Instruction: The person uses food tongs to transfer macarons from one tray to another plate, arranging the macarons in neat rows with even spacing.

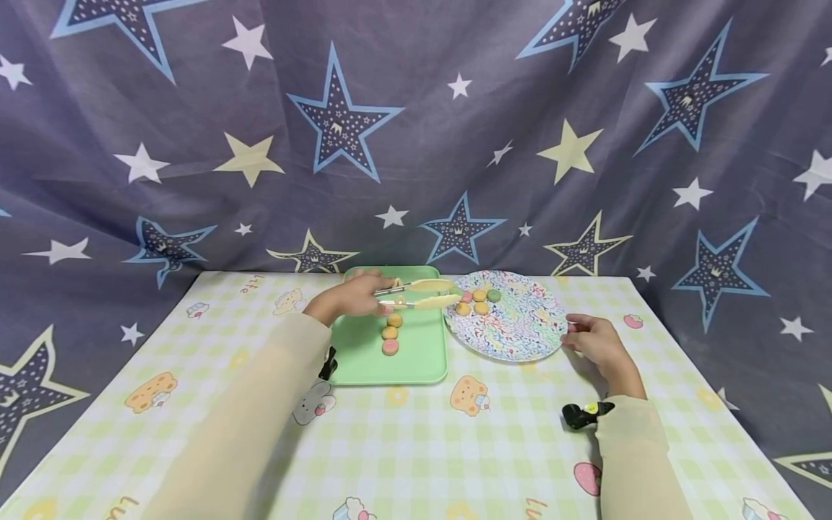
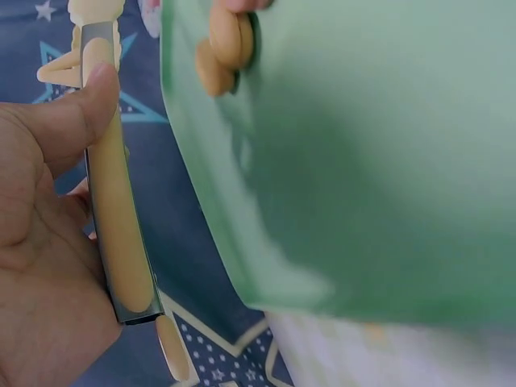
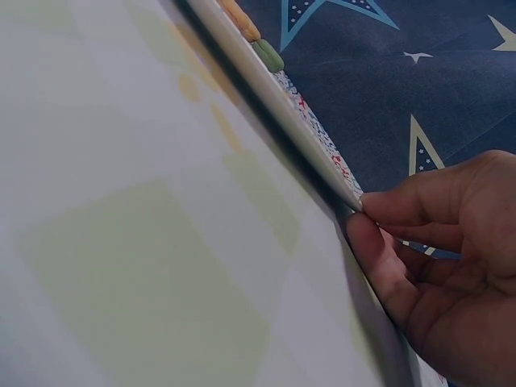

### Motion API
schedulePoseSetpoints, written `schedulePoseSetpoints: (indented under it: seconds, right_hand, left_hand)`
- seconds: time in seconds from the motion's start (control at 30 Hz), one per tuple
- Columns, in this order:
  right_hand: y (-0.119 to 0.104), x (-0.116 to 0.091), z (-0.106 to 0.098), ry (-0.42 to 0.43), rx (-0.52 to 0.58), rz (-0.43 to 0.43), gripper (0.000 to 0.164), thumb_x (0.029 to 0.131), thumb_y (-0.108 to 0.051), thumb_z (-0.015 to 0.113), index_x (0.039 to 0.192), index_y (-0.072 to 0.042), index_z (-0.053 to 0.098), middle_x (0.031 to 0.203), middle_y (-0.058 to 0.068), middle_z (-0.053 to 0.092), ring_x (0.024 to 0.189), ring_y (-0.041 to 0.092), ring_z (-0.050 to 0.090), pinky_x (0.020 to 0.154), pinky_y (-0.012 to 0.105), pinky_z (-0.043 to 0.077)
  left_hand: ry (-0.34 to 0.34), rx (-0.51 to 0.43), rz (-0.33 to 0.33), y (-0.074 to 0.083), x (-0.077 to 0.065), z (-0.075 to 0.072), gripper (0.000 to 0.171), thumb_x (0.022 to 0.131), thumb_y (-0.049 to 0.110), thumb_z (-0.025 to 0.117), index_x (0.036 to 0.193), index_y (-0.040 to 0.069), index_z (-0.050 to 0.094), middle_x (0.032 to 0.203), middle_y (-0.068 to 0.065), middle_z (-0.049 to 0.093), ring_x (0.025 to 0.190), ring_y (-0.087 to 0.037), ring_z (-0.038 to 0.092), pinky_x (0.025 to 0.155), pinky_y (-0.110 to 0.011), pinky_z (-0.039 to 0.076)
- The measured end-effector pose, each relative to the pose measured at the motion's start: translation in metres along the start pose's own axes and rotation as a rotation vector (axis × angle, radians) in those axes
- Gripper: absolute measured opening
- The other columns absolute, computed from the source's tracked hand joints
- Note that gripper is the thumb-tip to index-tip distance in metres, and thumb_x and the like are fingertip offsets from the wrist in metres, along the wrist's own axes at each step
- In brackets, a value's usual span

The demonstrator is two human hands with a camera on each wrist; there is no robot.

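My left hand (image 1: 356, 295) grips a pair of metal tongs (image 2: 121, 210) with cream-coloured tips, thumb along one arm. The tongs reach rightward over the green tray (image 1: 416, 368), tips at the left rim of the speckled plate (image 1: 513, 339). A small green shape (image 1: 450, 291) shows between the tips; I cannot tell whether it is a macaron they hold. On the tray lie yellow macarons (image 1: 389, 333) and a pink macaron (image 1: 390, 347). Several macarons, including a green macaron (image 1: 494, 295), sit on the plate's left part. My right hand (image 1: 596, 343) pinches the plate's right rim between thumb and fingers.
A checked tablecloth (image 1: 403, 455) with cartoon prints covers the table. Behind the tray and plate hangs a dark star-patterned curtain (image 1: 416, 180), close to the table's back edge. A black wrist camera (image 1: 585, 414) sits by the right sleeve.
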State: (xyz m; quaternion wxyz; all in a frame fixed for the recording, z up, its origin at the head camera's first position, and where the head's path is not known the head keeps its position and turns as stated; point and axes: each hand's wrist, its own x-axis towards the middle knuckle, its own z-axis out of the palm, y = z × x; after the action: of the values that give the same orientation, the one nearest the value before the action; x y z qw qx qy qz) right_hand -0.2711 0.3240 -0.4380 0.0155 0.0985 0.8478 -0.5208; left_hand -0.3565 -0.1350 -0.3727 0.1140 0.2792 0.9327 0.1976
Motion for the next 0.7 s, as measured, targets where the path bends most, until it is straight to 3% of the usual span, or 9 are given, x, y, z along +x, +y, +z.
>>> schedulePoseSetpoints:
  seconds: [0.27, 0.53, 0.7]
  right_hand:
    - [0.0, 0.002, 0.001, -0.003, 0.019, 0.003, 0.06, 0.092, 0.004, 0.061, 0.149, 0.011, 0.043, 0.115, 0.016, 0.055, 0.094, 0.017, 0.054, 0.075, 0.022, 0.054]
    - [0.0, 0.003, 0.001, 0.004, 0.017, 0.009, 0.059, 0.092, 0.005, 0.061, 0.149, 0.011, 0.044, 0.114, 0.016, 0.055, 0.093, 0.017, 0.055, 0.074, 0.022, 0.054]
    - [0.001, 0.001, 0.0, -0.002, 0.019, 0.002, 0.059, 0.092, 0.005, 0.061, 0.148, 0.012, 0.043, 0.113, 0.017, 0.055, 0.09, 0.015, 0.055, 0.074, 0.022, 0.054]
  left_hand:
    - [0.007, 0.033, 0.035, 0.016, 0.016, 0.006, 0.072, 0.095, 0.025, 0.072, 0.157, 0.008, 0.04, 0.149, -0.015, 0.047, 0.134, -0.035, 0.04, 0.116, -0.054, 0.024]
    - [-0.012, 0.059, 0.063, 0.034, 0.029, 0.017, 0.072, 0.096, 0.027, 0.07, 0.158, 0.009, 0.039, 0.143, -0.011, 0.05, 0.119, -0.029, 0.041, 0.111, -0.048, 0.027]
    - [-0.012, 0.056, 0.058, 0.046, 0.035, 0.022, 0.073, 0.095, 0.026, 0.072, 0.158, 0.01, 0.039, 0.144, -0.01, 0.049, 0.119, -0.027, 0.04, 0.109, -0.045, 0.029]
